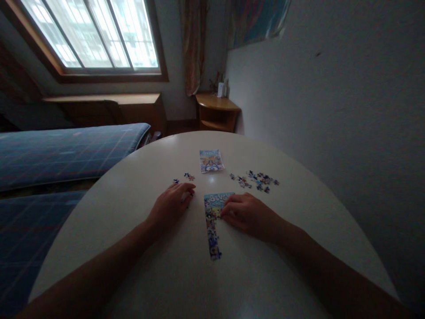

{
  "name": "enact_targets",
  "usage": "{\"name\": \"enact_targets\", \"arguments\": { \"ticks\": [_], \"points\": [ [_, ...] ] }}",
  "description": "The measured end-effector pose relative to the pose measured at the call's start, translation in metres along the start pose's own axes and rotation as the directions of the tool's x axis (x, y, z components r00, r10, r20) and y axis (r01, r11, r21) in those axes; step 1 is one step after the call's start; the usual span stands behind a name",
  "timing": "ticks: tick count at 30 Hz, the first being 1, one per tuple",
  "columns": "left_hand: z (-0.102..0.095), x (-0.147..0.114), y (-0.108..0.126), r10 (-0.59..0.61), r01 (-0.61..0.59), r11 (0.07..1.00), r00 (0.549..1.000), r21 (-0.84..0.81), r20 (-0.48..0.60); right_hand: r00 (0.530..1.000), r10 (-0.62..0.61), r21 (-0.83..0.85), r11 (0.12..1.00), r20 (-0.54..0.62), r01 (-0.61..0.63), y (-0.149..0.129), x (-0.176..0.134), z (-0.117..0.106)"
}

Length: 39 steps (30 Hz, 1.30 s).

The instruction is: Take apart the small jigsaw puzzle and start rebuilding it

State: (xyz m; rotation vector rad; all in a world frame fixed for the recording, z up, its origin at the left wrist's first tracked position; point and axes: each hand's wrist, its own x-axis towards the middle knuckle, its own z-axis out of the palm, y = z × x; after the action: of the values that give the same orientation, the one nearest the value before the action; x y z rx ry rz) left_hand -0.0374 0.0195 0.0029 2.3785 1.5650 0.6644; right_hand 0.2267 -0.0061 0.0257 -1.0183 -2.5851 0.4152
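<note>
A partly assembled jigsaw puzzle (211, 226) lies on the white round table (212, 290), with a blue top band and a strip running down its left side. My right hand (244, 213) is closed at its inner corner, the fingertips pinched on a puzzle piece at the edge. To the left of the puzzle, my left hand (172, 201) rests on the table with its fingers curled; small dark bits show by the fingertips, but what they hold is hidden. A few loose jigsaw pieces (189, 177) lie just beyond it.
Several loose pieces (262, 179) are spread at the right. A printed picture sheet (211, 161) lies farther back. Past the table are a bed with a blue plaid mattress (66, 150), a wooden corner shelf (217, 103) and a white wall (318, 110) on the right.
</note>
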Motion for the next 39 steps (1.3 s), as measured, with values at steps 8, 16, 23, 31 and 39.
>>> {"name": "enact_targets", "arguments": {
  "ticks": [8, 16, 23, 31, 39],
  "points": [
    [-0.011, -0.003, 0.007, -0.075, 0.076, 0.993, 0.997, 0.086, -0.022, 1.0, -0.005, 0.007, 1.0, 0.001, 0.005, -0.001, 0.0, -0.001],
    [-0.034, -0.018, 0.02, -0.28, 0.219, 0.89, 0.954, 0.401, 0.102, 1.0, -0.016, 0.009, 1.0, -0.01, 0.017, 0.001, -0.001, 0.0],
    [-0.032, -0.014, 0.012, -0.254, 0.2, 0.92, 0.959, 0.336, 0.123, 1.0, -0.005, 0.022, 1.0, 0.004, 0.005, -0.001, 0.0, -0.002],
    [-0.026, -0.004, 0.0, -0.226, 0.205, 0.93, 0.973, 0.306, 0.037, 1.0, -0.012, 0.026, 1.0, -0.007, 0.012, 0.0, 0.0, -0.001],
    [-0.019, 0.001, -0.014, -0.103, 0.117, 0.959, 0.992, 0.259, -0.067, 1.0, -0.015, 0.026, 1.0, 0.001, 0.015, -0.001, 0.001, -0.002]
  ]
}}
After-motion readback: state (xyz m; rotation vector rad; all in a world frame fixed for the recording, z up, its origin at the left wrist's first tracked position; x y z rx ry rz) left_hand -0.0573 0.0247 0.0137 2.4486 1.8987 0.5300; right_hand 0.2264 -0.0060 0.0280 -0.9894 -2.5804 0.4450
